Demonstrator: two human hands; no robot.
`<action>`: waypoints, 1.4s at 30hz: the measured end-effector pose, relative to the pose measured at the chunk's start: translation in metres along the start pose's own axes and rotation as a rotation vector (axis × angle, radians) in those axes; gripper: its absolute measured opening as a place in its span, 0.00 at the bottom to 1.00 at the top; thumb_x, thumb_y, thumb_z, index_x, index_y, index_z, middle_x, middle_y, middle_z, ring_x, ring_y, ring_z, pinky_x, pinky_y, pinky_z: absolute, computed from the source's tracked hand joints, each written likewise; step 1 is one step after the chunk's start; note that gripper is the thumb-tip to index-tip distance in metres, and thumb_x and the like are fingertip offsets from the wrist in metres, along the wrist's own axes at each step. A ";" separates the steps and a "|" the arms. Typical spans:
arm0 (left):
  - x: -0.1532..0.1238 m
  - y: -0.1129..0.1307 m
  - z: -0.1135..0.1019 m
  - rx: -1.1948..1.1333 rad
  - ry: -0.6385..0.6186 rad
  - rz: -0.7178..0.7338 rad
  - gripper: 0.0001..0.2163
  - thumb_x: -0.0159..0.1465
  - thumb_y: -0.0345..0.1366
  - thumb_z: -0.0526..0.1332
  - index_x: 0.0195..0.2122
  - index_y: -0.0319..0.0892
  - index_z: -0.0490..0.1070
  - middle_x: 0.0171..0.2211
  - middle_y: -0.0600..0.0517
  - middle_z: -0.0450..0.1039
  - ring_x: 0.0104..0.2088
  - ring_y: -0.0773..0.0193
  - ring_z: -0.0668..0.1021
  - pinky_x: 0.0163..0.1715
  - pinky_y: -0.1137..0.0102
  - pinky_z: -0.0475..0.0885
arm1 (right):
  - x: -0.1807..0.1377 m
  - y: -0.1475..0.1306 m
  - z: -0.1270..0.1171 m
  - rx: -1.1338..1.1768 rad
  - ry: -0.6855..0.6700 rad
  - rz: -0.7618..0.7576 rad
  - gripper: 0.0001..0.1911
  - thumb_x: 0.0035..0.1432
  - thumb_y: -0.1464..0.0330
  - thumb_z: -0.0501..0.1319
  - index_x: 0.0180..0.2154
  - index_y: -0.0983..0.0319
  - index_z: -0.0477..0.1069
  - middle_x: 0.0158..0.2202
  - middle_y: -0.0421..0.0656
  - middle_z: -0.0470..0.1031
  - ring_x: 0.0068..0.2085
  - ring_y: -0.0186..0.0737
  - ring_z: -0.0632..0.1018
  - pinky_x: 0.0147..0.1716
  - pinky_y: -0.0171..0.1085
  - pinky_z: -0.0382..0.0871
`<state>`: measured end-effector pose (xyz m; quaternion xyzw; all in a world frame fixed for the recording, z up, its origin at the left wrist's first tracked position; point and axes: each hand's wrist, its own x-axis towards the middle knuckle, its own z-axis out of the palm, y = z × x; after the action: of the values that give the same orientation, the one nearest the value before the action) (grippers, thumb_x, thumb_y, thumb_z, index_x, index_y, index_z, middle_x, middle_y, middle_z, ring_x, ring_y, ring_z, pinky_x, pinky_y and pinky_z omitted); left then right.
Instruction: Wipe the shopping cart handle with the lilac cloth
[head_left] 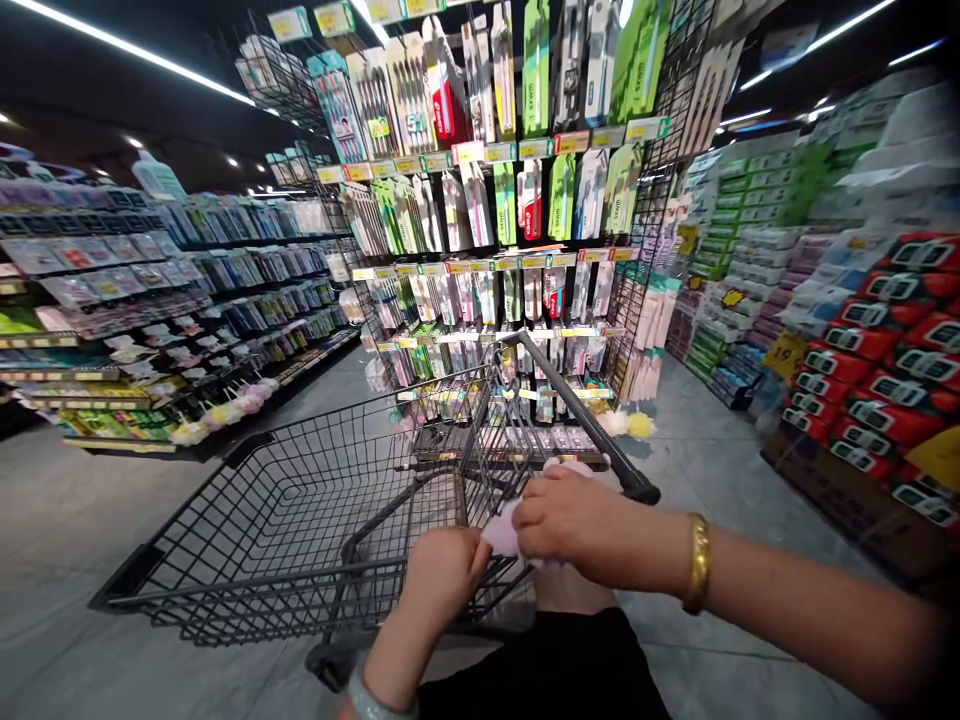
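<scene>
A soft, pale pink item [501,533], fabric-like, is held between my two hands; its exact kind is hard to make out. My left hand [442,572] pinches its left end between thumb and fingers. Over its middle, my right hand [564,522] has its fingers curled round the item, and part of the pink shows beyond the knuckles. Both hands are above my lap, close to the handle side of a black wire shopping cart [247,580]. The cart's dark push bar [589,420] slants past just beyond my right hand.
Ahead stands a wire display rack [487,262] hung with packaged toothbrushes. Stocked shelves [255,260] line the left side. On the right are stacked red packs [870,345] and other wrapped goods. Grey floor [705,480] runs between the displays.
</scene>
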<state>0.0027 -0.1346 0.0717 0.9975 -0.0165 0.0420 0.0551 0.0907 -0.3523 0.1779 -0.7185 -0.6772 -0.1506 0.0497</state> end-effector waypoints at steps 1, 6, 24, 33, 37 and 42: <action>0.000 0.000 -0.001 0.001 0.001 0.000 0.27 0.71 0.47 0.41 0.29 0.41 0.76 0.27 0.47 0.78 0.28 0.61 0.77 0.25 0.70 0.54 | 0.005 0.006 0.001 0.008 -0.074 -0.037 0.04 0.62 0.69 0.59 0.35 0.58 0.72 0.35 0.41 0.75 0.38 0.39 0.68 0.37 0.39 0.57; -0.004 -0.005 0.002 -0.010 0.054 0.010 0.29 0.72 0.47 0.39 0.27 0.41 0.75 0.24 0.48 0.77 0.26 0.63 0.76 0.25 0.70 0.53 | 0.018 0.043 0.002 -0.095 -0.196 0.151 0.04 0.57 0.75 0.60 0.32 0.62 0.73 0.32 0.44 0.74 0.37 0.40 0.68 0.35 0.38 0.54; -0.052 -0.024 -0.007 -0.049 0.463 0.173 0.17 0.69 0.36 0.49 0.26 0.43 0.72 0.22 0.52 0.73 0.25 0.64 0.75 0.29 0.69 0.65 | 0.052 0.038 0.021 0.221 -0.211 -0.171 0.13 0.47 0.79 0.59 0.36 0.61 0.72 0.38 0.42 0.75 0.41 0.40 0.71 0.39 0.36 0.60; -0.056 0.040 -0.018 -0.582 0.566 0.433 0.24 0.69 0.51 0.41 0.44 0.43 0.73 0.37 0.44 0.73 0.41 0.57 0.75 0.41 0.63 0.71 | 0.058 0.024 0.024 0.224 -0.209 -0.214 0.09 0.51 0.75 0.61 0.36 0.61 0.71 0.37 0.42 0.75 0.40 0.39 0.71 0.39 0.36 0.60; -0.059 0.049 -0.011 -0.651 0.587 0.391 0.28 0.67 0.57 0.38 0.32 0.42 0.70 0.38 0.44 0.71 0.41 0.56 0.73 0.42 0.61 0.69 | 0.056 0.028 0.026 0.160 -0.146 -0.004 0.12 0.49 0.80 0.58 0.35 0.62 0.71 0.36 0.43 0.74 0.40 0.40 0.70 0.40 0.37 0.59; -0.057 0.046 -0.011 -0.648 0.629 0.445 0.22 0.70 0.48 0.41 0.31 0.43 0.67 0.34 0.48 0.74 0.37 0.60 0.73 0.41 0.62 0.65 | 0.042 0.020 0.016 0.236 -0.182 -0.160 0.05 0.56 0.74 0.59 0.35 0.60 0.70 0.35 0.41 0.74 0.39 0.38 0.69 0.40 0.37 0.59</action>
<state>-0.0567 -0.1777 0.0824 0.8405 -0.2236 0.3441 0.3538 0.1149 -0.3090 0.1771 -0.6621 -0.7469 -0.0080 0.0601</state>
